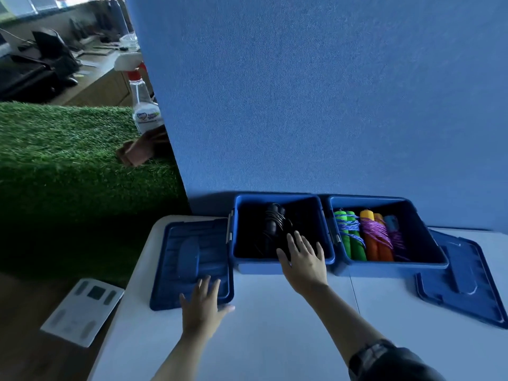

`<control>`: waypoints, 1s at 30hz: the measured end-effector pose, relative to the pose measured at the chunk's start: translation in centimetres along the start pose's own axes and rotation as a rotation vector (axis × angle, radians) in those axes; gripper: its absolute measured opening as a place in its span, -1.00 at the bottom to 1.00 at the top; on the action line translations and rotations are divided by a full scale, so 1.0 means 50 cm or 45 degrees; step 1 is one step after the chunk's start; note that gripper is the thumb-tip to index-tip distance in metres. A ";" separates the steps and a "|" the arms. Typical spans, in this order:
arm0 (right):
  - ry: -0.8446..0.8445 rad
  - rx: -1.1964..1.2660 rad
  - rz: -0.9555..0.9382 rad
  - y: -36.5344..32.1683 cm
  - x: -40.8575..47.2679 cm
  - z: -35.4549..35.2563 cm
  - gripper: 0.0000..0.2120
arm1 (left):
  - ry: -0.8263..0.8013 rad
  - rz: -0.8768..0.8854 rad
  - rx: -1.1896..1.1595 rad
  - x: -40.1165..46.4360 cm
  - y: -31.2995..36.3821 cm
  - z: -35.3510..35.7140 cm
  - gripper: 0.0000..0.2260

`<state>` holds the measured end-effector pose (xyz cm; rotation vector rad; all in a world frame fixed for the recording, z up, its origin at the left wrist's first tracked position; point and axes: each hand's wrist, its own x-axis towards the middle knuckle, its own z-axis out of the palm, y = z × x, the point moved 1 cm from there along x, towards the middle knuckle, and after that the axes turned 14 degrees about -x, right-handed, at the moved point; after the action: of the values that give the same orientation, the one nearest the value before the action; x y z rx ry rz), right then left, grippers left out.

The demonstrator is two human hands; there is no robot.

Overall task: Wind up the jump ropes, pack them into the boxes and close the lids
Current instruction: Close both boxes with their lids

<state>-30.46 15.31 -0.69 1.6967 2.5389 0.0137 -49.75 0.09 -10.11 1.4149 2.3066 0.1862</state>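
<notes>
- 2 blue boxes stand side by side at the table's (288, 325) far edge, against a blue wall (302, 92), both with lids off.
- The left box (242, 259) holds a wound black jump rope (273, 226); its handles run from the near side toward the far side of the box.
- The right box (428, 243) holds 3 wound ropes lying side by side, long axes also running near to far: a green-handled rope (349, 235) by the left wall, an orange-handled rope (376, 237) in the middle, and a smaller blue-handled rope (393, 225) beside it, partly hidden.
- The left lid (189, 257) lies flat at the table's left edge, touching the left box.
- The right lid (464, 281) lies flat and angled beside the right box, toward the table's right edge.
- The left hand (202, 306) has its fingers spread, fingertips resting on the near edge of the left lid.
- The right hand (303, 259) is spread flat over the near rim of the left box, fingers reaching above the black rope; I cannot tell whether it touches anything.
- Off the table's left side are green fake grass (68, 160), a spray bottle (144, 105) and a white bathroom scale (82, 312) on the floor.
</notes>
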 end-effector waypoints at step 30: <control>-0.125 0.051 -0.003 0.029 -0.023 -0.007 -0.40 | 1.153 0.283 -0.913 -0.065 0.093 -0.376 -0.72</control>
<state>-28.69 14.81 -0.17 1.6650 2.4858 -0.1190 -52.60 1.41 9.27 1.2995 2.2359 1.8266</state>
